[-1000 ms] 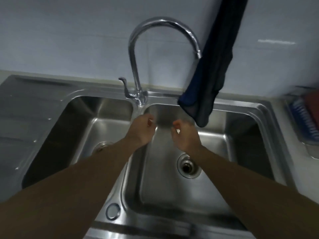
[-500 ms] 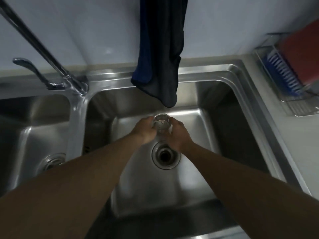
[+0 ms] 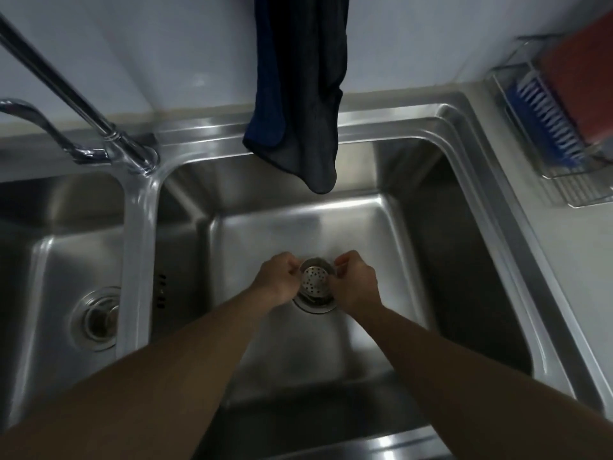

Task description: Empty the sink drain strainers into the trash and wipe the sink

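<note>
Nearest the camera, along the bottom edge: 2 bare forearms reaching forward and down into the right basin of a double stainless-steel sink (image 3: 414,327).

Just beyond, left hand (image 3: 280,280) and right hand (image 3: 356,282) clamped from opposite sides on 1 small round drain strainer (image 3: 315,280), fingers curled against its rim. Perforated metal face tilted up toward the viewer. Held right at the mouth of the drain ring (image 3: 315,307) in the basin floor, lower edge hidden there; cannot tell whether touching or just above. Probably gripped 2-handed to keep the basket steady and avoid dropping scraps on the way to the trash. No trash bin in view. No scraps visible on the perforations, though too dim to be sure.

Left of the dividing ridge, well apart from the hands: darker left basin with second drain (image 3: 96,318), contents too dark to tell.

Further back, chrome faucet (image 3: 127,154) mounted at the head of the divider, spout swung away to the upper left. Dark blue cloth (image 3: 298,94) hanging against the wall (image 3: 132,44), tip dangling over the right basin's rear edge, handy for the wiping step.

Far right, on a pale counter (image 3: 590,260): wire rack (image 3: 564,180) holding a blue-and-white brush (image 3: 547,117) and something red (image 3: 583,88), unclear what.
</note>
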Tool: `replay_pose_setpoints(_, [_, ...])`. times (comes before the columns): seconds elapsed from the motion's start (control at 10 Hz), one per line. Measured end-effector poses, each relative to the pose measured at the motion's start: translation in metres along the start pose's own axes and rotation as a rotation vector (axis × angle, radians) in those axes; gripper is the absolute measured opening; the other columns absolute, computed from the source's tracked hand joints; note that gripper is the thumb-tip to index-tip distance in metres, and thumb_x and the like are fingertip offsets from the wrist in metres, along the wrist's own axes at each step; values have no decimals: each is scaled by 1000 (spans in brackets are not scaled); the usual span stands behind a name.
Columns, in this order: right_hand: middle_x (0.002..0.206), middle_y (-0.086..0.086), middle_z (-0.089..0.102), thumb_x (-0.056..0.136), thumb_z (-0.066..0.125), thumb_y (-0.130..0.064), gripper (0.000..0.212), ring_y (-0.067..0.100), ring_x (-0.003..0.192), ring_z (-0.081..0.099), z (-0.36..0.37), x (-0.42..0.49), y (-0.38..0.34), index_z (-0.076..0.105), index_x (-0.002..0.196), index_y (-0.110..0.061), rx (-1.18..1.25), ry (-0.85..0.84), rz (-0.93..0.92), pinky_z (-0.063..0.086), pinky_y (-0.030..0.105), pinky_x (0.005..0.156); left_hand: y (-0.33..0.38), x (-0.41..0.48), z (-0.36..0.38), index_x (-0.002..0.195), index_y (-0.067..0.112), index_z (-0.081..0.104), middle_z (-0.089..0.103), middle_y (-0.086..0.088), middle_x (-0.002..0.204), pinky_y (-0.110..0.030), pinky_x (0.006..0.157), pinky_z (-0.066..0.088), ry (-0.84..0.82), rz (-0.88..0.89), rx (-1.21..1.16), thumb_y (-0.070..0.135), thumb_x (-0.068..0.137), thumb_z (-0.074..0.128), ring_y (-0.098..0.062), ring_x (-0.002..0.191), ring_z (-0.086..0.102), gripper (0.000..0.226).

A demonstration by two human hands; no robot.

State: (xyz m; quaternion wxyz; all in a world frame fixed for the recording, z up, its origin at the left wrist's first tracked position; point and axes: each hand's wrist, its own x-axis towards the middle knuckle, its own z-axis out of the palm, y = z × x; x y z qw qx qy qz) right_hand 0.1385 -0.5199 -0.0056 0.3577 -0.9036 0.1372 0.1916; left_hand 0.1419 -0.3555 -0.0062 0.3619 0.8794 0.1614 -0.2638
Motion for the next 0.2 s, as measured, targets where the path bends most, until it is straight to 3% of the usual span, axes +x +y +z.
replay_pose_setpoints(0.1, [98, 3, 67, 82, 72, -15, 28, 23, 91, 64, 3, -7, 10, 58, 107, -16, -8, -19, 15, 51, 29, 74, -6, -6, 11, 108, 19, 69, 70, -6, 114, -21, 81, 41, -1, -5, 16, 19, 91, 59, -27, 109, 63, 20])
replay_pose_setpoints(0.2, [101, 1, 66, 81, 73, -22, 34, 20, 89, 60, 2, -10, 12, 58, 111, -17, -72, -16, -7, 43, 26, 70, -3, -13, 11, 115, 17, 68, 69, -9, 121, -26, 90, 45, 1, 6, 74, 19, 92, 57, -29, 115, 62, 26])
